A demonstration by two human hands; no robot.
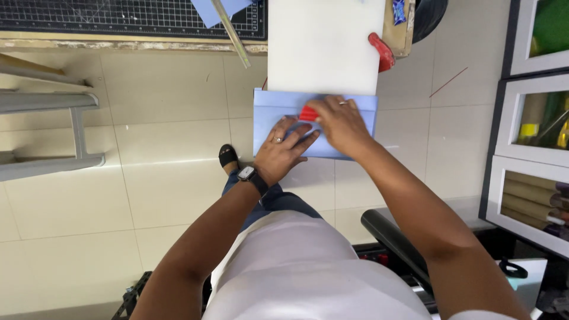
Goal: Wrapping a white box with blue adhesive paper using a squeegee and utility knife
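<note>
A light blue folded paper sheet [269,115] lies at the near edge of a white board [323,44]. My left hand [284,145] rests flat on the blue paper with fingers spread, a ring on one finger and a watch on the wrist. My right hand [341,121] grips a small red tool [308,113] and presses it against the paper close to the board's edge.
A red-handled tool [382,51] lies at the white board's right side. A black cutting mat [118,18] with a metal ruler [231,32] is at the top left. Framed shelves with rolls [533,136] stand at the right. A grey metal frame [53,130] stands left on the tiled floor.
</note>
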